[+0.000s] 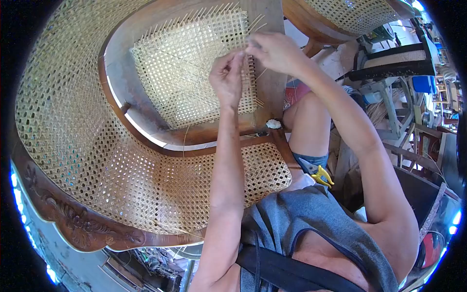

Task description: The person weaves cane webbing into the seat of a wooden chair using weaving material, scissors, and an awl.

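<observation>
Cane panel (180, 82), upper centre of picture, set inside curved wooden surround (269, 92); loose cane ends (198, 14) sticking out along top and right edges. Probably working strands at the right edge, judging by both hands meeting there; mesh largely filled in. Left hand (227, 80): over upper right of panel, thumb and fingertips drawn together, looks like a pinch; cannot tell on what. Right hand (274, 51): just beside, fingers curled, tips blurred; cannot tell whether gripping a strand. Next move likely calls for fine fingertip control, threading or tensioning without snapping cane or snagging neighbouring ends. Yellow-handled clippers (319, 176), lower right of centre, out of both hands. No brands, labels or writing readable; far right too small, distorted.
</observation>
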Available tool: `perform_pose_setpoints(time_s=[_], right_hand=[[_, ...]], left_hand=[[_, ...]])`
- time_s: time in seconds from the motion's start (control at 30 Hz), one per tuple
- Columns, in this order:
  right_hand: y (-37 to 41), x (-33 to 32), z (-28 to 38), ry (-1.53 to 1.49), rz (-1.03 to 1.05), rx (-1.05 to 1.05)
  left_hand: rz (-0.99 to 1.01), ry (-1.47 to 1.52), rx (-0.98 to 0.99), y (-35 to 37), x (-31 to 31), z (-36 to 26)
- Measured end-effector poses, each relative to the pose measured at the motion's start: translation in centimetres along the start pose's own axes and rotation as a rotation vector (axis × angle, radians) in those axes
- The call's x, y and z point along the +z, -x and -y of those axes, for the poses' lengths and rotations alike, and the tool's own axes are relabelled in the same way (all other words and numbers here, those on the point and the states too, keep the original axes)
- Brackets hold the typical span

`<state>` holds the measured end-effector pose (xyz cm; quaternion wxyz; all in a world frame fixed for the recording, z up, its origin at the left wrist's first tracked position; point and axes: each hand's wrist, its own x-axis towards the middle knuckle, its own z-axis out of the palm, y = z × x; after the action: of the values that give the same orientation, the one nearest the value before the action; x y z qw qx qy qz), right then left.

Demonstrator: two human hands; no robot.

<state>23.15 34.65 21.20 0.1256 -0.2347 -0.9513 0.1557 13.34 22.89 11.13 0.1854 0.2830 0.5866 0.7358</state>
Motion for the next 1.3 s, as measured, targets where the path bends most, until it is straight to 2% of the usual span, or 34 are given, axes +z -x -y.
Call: perform_pose_setpoints(time_s=[0.03, 0.07, 0.1, 0.17, 0.2, 0.27, 0.4, 0.47, 0.53, 0.63, 0.7, 0.8, 0.87, 1.03, 1.1, 1.3], right_hand=[[-0.2, 0.3, 0.8, 0.05, 0.141, 0.059], [-0.6, 0.6, 1.4, 0.1, 0.282, 0.116], [-0.9, 1.2, 1.6, 0.099, 0.279, 0.12], [-1.3, 2.9, 1.7, 0.131, 0.403, 0.136], [-1.4, 3.5, 1.7, 0.132, 0.403, 0.137], [-1.4, 4.6, 1.6, 0.241, 0.382, -0.061], [-1.6, 5.3, 2.5, 0.318, 0.358, -0.091], [-1.6, 6.0, 2.9, 0.298, 0.27, -0.131], [-2.0, 6.8, 3.8, 0.301, 0.274, -0.123], [-1.7, 6.5, 4.4, 0.287, 0.259, -0.121], [-1.6, 6.0, 4.2, 0.272, 0.24, -0.128], [-1.9, 5.3, 3.8, 0.257, 0.261, -0.085], [-2.3, 4.6, 3.9, 0.263, 0.301, 0.035], [-2.9, 5.5, 3.1, 0.264, 0.319, 0.105], [-2.5, 5.1, 3.0, 0.257, 0.296, 0.105], [-2.5, 1.3, 0.6, 0.344, 0.352, 0.116]], left_hand=[[-0.022, -0.022, -0.032, -0.1, -0.8, -0.1], [-0.084, -0.003, 0.038, 0.1, -1.6, 1.1], [-0.079, -0.002, 0.038, 0.0, -2.4, 1.4], [-0.081, -0.308, -0.14, 0.2, -4.0, 2.1], [-0.136, -0.273, -0.121, 0.3, -3.7, 2.2], [-0.147, -0.268, -0.147, 0.3, -3.8, 2.6], [-0.164, -0.342, -0.219, 0.1, -3.4, 2.5], [-0.181, -0.307, -0.212, 0.0, -3.3, 2.9], [-0.2, -0.273, -0.201, 0.0, -3.0, 2.1], [-0.18, -0.34, -0.285, 0.2, -2.6, 1.2], [-0.088, -0.472, -0.189, 0.0, -2.8, 1.6], [-0.082, -0.589, -0.153, -0.3, -2.8, 2.4], [-0.061, -0.62, -0.182, -0.4, -2.8, 2.0], [-0.053, -0.614, -0.153, -0.3, -2.8, 2.3], [-0.082, -0.71, 0.169, 0.1, -2.8, 2.5], [-0.107, -0.732, 0.257, 0.8, -2.4, 3.3]])
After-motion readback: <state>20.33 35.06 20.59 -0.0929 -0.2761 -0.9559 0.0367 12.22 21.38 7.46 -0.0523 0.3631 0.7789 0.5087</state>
